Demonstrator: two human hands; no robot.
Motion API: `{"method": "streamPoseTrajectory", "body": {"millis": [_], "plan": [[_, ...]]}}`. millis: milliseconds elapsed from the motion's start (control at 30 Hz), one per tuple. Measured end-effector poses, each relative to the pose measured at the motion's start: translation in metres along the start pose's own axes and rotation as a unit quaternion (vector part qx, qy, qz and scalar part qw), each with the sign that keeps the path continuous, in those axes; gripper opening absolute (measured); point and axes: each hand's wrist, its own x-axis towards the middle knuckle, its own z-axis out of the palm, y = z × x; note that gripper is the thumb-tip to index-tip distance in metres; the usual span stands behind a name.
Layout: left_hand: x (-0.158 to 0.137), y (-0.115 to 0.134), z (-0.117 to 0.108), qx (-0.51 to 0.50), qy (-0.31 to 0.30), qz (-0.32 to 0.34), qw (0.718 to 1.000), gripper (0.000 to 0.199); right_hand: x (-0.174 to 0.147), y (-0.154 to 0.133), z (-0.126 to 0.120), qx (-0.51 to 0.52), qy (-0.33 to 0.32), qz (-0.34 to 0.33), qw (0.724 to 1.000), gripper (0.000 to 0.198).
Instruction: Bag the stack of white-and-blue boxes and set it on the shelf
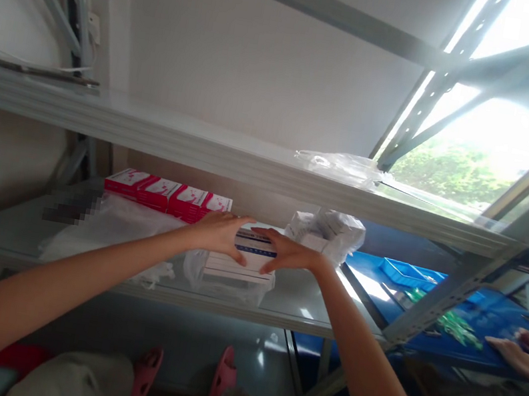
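Observation:
My left hand (pixel 220 234) and my right hand (pixel 294 254) are on either side of a white box with a dark blue band (pixel 256 245). Thumbs and fingers of both hands press on its two ends. Right below the box, white cartons with thin dark lines (pixel 237 268) sit in a clear plastic bag (pixel 229 289) on the shelf. Whether the banded box rests on them or is lifted a little, I cannot tell. A row of several pink and white boxes (pixel 158 192) stands behind my left hand.
A flat clear plastic bag (pixel 117 227) lies left on the shelf. Bagged white boxes (pixel 335 230) stand back right. The upper shelf edge (pixel 201 150) crosses above my hands. At right, another person's hand (pixel 517 355) is over a blue table with green items (pixel 456 325) and blue trays (pixel 404 273).

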Motion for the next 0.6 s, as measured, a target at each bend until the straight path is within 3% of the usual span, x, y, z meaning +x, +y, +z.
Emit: {"method": "streamPoseTrajectory", "body": {"millis": [267, 433, 600], "plan": [[0.018, 0.016, 0.017, -0.077, 0.045, 0.032, 0.996, 0.096, -0.028, 0.005, -0.014, -0.008, 0.05, -0.007, 0.999, 0.085], [0.021, 0.023, 0.035, -0.074, 0.052, 0.019, 0.996, 0.101, -0.031, 0.022, 0.004, -0.041, 0.048, 0.008, 0.998, 0.094], [0.022, 0.04, 0.029, -0.031, 0.094, 0.036, 0.994, 0.095, -0.031, 0.017, 0.014, -0.13, 0.096, 0.029, 0.986, 0.102]]}}
